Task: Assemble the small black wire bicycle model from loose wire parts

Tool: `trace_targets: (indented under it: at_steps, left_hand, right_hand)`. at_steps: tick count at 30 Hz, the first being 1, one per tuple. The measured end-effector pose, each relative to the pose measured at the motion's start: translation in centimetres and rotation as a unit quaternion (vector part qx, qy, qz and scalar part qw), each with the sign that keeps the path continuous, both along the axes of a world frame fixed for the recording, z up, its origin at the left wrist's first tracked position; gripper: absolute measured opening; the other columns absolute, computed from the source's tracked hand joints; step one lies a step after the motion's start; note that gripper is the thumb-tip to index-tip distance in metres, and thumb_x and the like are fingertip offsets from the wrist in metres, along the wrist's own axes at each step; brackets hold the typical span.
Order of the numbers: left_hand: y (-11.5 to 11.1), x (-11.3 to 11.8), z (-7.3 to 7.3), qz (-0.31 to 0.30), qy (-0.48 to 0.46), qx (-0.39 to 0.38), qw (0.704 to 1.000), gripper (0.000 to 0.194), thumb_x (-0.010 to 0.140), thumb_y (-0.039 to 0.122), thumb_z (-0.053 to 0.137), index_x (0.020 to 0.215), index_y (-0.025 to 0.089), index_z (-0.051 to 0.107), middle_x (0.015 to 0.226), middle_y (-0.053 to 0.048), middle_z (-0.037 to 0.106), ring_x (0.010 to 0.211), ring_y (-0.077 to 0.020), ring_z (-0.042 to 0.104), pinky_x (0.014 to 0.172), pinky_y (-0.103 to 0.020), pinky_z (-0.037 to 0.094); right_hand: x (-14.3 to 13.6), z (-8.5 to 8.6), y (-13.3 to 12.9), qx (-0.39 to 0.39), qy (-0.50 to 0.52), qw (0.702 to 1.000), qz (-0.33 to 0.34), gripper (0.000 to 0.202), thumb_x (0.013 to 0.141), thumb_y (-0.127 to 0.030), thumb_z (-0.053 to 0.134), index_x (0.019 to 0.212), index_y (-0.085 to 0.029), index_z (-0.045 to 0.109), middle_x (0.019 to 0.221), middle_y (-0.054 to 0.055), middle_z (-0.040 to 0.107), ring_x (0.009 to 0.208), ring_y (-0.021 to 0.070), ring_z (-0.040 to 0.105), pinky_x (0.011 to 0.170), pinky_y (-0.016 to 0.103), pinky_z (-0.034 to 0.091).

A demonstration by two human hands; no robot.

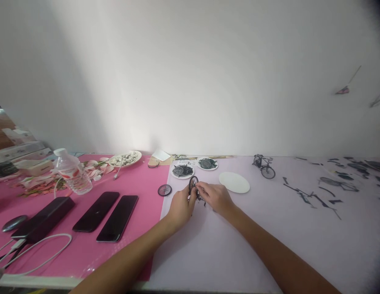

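Near the middle of the table, my left hand [180, 207] is closed on a small dark model bicycle with a spoked wheel [193, 182] upright at its top. My right hand [216, 197] pinches the same model from the other side; its fingertips touch the wheel area. Fingers hide much of the frame. A loose black wheel [164, 190] lies left of my hands on the pink surface. Behind them, one white plate [174, 176] holds dark wheels and parts, and a second plate [208, 167] holds more. An oval white plate [234, 182] sits to the right.
An assembled model bicycle [263, 166] stands at the back right, with scattered dark parts [306, 195] beyond it. On the left are two phones [118, 218], a black power block [44, 218] with white cables, a plastic bottle [74, 173] and a plate of pale pieces [137, 156].
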State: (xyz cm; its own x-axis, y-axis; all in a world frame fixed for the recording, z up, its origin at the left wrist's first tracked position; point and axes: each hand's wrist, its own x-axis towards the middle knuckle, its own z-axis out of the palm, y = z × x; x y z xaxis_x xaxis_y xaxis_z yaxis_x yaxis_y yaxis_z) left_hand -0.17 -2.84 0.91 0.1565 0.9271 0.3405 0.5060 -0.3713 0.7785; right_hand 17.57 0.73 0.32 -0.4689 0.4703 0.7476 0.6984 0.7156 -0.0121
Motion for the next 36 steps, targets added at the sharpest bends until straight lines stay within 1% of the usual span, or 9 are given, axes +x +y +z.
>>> trace_targets:
  at_steps: [7,10,13,19,22,24,27,31,36]
  left_hand:
    - [-0.3,-0.1,-0.2,-0.013,0.026,0.015,0.999,0.041,0.106,0.040,0.034,0.129,0.016,0.056,0.074,-0.004,0.068,0.059,-0.0165,0.057,0.058,-0.025,0.034]
    - [-0.4,0.0,-0.3,-0.024,0.037,0.011,0.999,0.048,0.105,0.038,0.033,0.145,0.015,0.044,0.074,-0.004,0.068,0.059,-0.0176,0.059,0.057,-0.025,0.036]
    - [-0.5,0.2,-0.7,-0.025,0.053,0.036,0.998,0.057,0.104,0.035,0.036,0.156,0.014,0.028,0.082,-0.007,0.070,0.064,-0.0193,0.062,0.059,-0.027,0.041]
    - [0.1,0.2,-1.4,-0.033,0.095,0.123,0.987,0.063,0.103,0.027,0.037,0.160,0.011,0.016,0.115,-0.020,0.070,0.096,-0.0264,0.069,0.084,-0.039,0.053]
    - [0.6,-0.1,-1.5,-0.025,0.118,0.173,0.978,0.061,0.104,0.025,0.034,0.160,0.013,0.014,0.142,-0.025,0.056,0.116,-0.0301,0.065,0.094,-0.045,0.053]
    - [0.7,-0.3,-1.5,-0.023,0.127,0.190,0.973,0.060,0.104,0.024,0.033,0.161,0.016,0.014,0.151,-0.024,0.048,0.122,-0.0311,0.062,0.096,-0.047,0.053]
    - [0.7,-0.3,-1.5,-0.018,0.131,0.180,0.975,0.059,0.105,0.025,0.033,0.160,0.015,0.016,0.144,-0.024,0.055,0.119,-0.0310,0.065,0.096,-0.047,0.053]
    - [0.6,-0.2,-1.5,-0.009,0.135,0.165,0.977,0.058,0.105,0.025,0.035,0.159,0.014,0.019,0.133,-0.023,0.063,0.114,-0.0308,0.067,0.094,-0.047,0.054]
    - [0.8,-0.1,-1.8,0.004,0.149,0.176,0.973,0.058,0.104,0.024,0.036,0.159,0.015,0.019,0.143,-0.024,0.057,0.119,-0.0314,0.066,0.095,-0.047,0.054]
  right_hand:
    - [-0.2,0.0,-0.1,-0.017,0.028,0.999,0.000,0.022,0.103,-0.026,0.051,0.102,-0.019,0.072,0.064,0.000,0.070,0.051,0.0094,0.060,0.054,0.022,0.039]
    - [-0.2,-0.1,0.0,-0.042,0.055,0.998,0.001,0.023,0.103,-0.029,0.051,0.103,-0.019,0.072,0.063,0.000,0.068,0.053,0.0098,0.060,0.055,0.021,0.040]
    - [-0.5,-0.3,-0.1,-0.099,0.122,0.988,0.004,0.026,0.103,-0.035,0.050,0.103,-0.019,0.071,0.058,-0.003,0.061,0.049,0.0101,0.054,0.054,0.020,0.041]
    - [-1.1,-0.7,-0.4,-0.200,0.216,0.956,0.009,0.027,0.100,-0.041,0.051,0.103,-0.020,0.068,0.053,-0.006,0.050,0.048,0.0110,0.047,0.050,0.021,0.039]
    - [-1.2,-0.8,-0.4,-0.192,0.232,0.954,0.007,0.027,0.100,-0.040,0.052,0.103,-0.020,0.069,0.053,-0.006,0.051,0.048,0.0109,0.047,0.050,0.021,0.039]
    - [-1.2,-0.8,-0.4,-0.175,0.231,0.957,0.006,0.026,0.099,-0.040,0.053,0.102,-0.019,0.069,0.053,-0.006,0.051,0.048,0.0105,0.047,0.049,0.021,0.037]
    - [-1.2,-0.6,-0.4,-0.162,0.221,0.962,0.006,0.026,0.099,-0.039,0.053,0.101,-0.019,0.069,0.054,-0.006,0.052,0.047,0.0104,0.047,0.049,0.021,0.036]
    - [-1.2,-0.6,-0.4,-0.181,0.220,0.959,0.002,0.024,0.100,-0.039,0.053,0.100,-0.020,0.067,0.053,-0.006,0.051,0.046,0.0106,0.047,0.049,0.020,0.036]
    - [-1.5,-0.9,-0.5,-0.218,0.239,0.946,0.016,0.025,0.100,-0.042,0.051,0.101,-0.021,0.064,0.052,-0.007,0.050,0.045,0.0115,0.048,0.048,0.021,0.038]
